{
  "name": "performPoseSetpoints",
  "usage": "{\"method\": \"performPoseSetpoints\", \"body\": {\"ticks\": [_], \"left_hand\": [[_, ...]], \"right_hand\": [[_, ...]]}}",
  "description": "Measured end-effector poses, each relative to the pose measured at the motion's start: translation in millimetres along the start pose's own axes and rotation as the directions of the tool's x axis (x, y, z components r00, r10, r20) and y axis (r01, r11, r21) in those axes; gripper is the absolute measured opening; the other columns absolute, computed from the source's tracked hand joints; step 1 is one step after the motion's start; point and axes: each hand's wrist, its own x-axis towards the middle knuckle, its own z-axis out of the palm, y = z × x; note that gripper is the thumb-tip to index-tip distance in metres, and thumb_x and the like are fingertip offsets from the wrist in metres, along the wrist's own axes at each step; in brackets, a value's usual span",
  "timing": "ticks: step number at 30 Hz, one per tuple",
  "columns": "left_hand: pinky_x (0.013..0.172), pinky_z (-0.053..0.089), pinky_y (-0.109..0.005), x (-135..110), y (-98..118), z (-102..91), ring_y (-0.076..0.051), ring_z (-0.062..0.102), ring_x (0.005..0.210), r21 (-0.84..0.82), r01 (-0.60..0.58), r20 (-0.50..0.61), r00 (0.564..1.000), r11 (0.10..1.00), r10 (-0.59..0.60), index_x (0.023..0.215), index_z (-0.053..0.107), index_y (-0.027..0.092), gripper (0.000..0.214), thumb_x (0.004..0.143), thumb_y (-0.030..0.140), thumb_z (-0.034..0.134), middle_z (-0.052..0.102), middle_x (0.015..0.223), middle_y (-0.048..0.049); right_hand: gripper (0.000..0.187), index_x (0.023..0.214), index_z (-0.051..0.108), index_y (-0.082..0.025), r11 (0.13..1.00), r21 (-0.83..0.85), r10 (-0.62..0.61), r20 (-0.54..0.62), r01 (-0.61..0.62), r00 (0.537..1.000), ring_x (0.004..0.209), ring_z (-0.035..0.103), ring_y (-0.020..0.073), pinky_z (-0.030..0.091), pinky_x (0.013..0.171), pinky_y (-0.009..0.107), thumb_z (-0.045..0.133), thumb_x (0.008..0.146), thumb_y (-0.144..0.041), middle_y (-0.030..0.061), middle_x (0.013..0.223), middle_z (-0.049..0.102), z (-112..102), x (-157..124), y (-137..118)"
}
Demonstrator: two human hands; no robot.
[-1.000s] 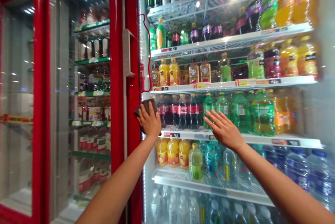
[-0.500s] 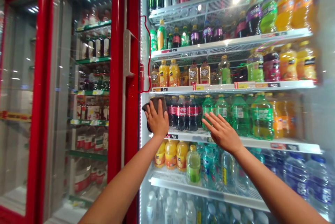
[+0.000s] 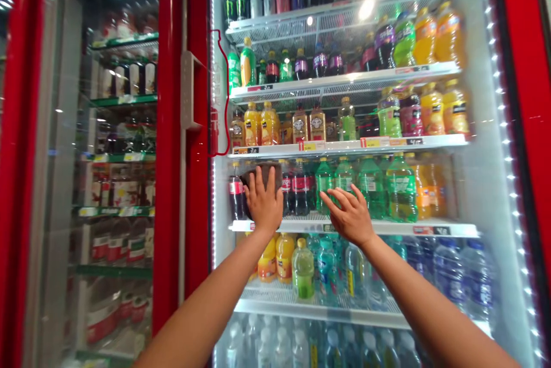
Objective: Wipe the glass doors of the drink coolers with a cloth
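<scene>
My left hand (image 3: 263, 202) presses a dark brown cloth (image 3: 263, 173) flat against the glass door (image 3: 477, 184) of a drinks fridge, in front of the dark cola bottles (image 3: 297, 187). Its fingers lie over the cloth. My right hand (image 3: 348, 214) rests flat on the same glass a little to the right, fingers spread and empty, in front of the green soda bottles (image 3: 370, 187).
The fridge has a red frame (image 3: 523, 98) and white wire shelves (image 3: 344, 147) full of bottles. A grey door handle (image 3: 189, 91) sits on the red post to the left. Another glass-fronted fridge (image 3: 116, 184) stands further left.
My left hand has slid the cloth to the right across the glass, off the red frame edge. My right hand stayed on the glass. The view has shifted right.
</scene>
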Motion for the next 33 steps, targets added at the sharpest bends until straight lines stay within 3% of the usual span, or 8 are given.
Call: {"method": "performPoseSetpoints", "body": {"ticks": [4,9,15,18,24,29,31,33], "left_hand": [[0.125,0.020,-0.060,-9.1,41.4,6.9,-0.034,0.020,0.156,-0.007,-0.196,0.081,0.977,0.981,0.196,0.159,0.030,0.035,0.075,0.092,0.033,0.063,0.019,0.170,-0.0079],[0.127,0.018,-0.056,-49.9,24.6,-6.5,-0.031,0.021,0.156,-0.087,-0.531,0.229,0.812,0.843,0.536,0.158,0.029,0.041,0.081,0.088,0.038,0.071,0.024,0.169,-0.0041],[0.123,0.021,-0.064,-7.0,67.5,0.9,-0.035,0.017,0.157,-0.037,-0.036,0.130,0.991,0.999,0.041,0.163,0.016,0.032,0.078,0.096,0.031,0.056,0.011,0.172,-0.0093],[0.124,0.017,-0.064,-17.1,92.9,8.4,-0.036,0.015,0.157,-0.052,-0.153,0.152,0.975,0.987,0.160,0.163,0.014,0.034,0.082,0.094,0.034,0.060,0.010,0.172,-0.0083],[0.128,0.011,-0.053,-71.3,62.4,1.9,-0.027,0.020,0.157,-0.166,-0.715,0.236,0.639,0.679,0.732,0.159,0.023,0.042,0.075,0.094,0.041,0.060,0.021,0.170,0.0015],[0.125,0.018,-0.060,-14.3,91.7,10.6,-0.033,0.021,0.156,-0.062,-0.272,0.133,0.951,0.960,0.278,0.160,0.027,0.036,0.079,0.091,0.034,0.066,0.017,0.171,-0.0066],[0.124,0.018,-0.063,0.3,117.8,17.6,-0.034,0.019,0.156,-0.064,-0.148,0.082,0.985,0.987,0.153,0.161,0.025,0.034,0.080,0.091,0.032,0.066,0.017,0.171,-0.0088],[0.125,0.017,-0.063,-4.9,133.1,21.1,-0.034,0.018,0.157,-0.093,-0.224,0.090,0.968,0.970,0.232,0.161,0.023,0.034,0.084,0.090,0.032,0.067,0.017,0.171,-0.0082]], "right_hand": [[0.052,0.144,0.056,-0.027,0.999,0.028,-0.017,0.018,0.016,1.000,0.126,0.057,0.0241,0.026,0.123,0.054,0.055,0.092,-0.017,0.0068,0.135,0.067,-4.8,-0.5,5.8],[0.050,0.139,0.059,-0.022,0.978,0.102,-0.195,0.181,0.179,0.964,0.139,0.047,0.0235,0.034,0.119,0.050,0.049,0.092,-0.011,0.0081,0.147,0.058,-35.0,-12.1,34.2],[0.052,0.142,0.058,-0.028,0.997,0.001,-0.074,0.253,0.076,0.965,0.122,0.057,0.0279,0.044,0.102,0.046,0.054,0.092,-0.017,0.0087,0.134,0.067,-69.6,-24.9,70.0],[0.054,0.145,0.056,-0.028,0.998,-0.029,-0.046,0.287,0.056,0.957,0.119,0.057,0.0285,0.045,0.097,0.045,0.054,0.092,-0.018,0.0094,0.133,0.067,-73.5,-30.0,75.9],[0.063,0.149,0.050,-0.025,0.995,-0.003,-0.092,0.328,0.098,0.940,0.135,0.050,0.0269,0.041,0.112,0.047,0.052,0.088,-0.010,0.0090,0.149,0.056,-72.7,-46.4,86.0],[0.065,0.150,0.047,-0.025,0.991,0.056,-0.133,0.377,0.120,0.917,0.146,0.042,0.0251,0.038,0.119,0.047,0.052,0.088,-0.006,0.0068,0.160,0.044,-76.5,-49.8,95.3],[0.064,0.150,0.048,-0.022,0.987,0.076,-0.158,0.409,0.139,0.899,0.149,0.037,0.0255,0.038,0.119,0.048,0.051,0.088,-0.006,0.0077,0.161,0.041,-80.4,-48.3,98.0],[0.061,0.147,0.052,-0.021,0.984,0.080,-0.178,0.430,0.159,0.885,0.149,0.037,0.0249,0.040,0.119,0.049,0.050,0.088,-0.005,0.0082,0.160,0.043,-86.1,-47.3,100.9]]}}
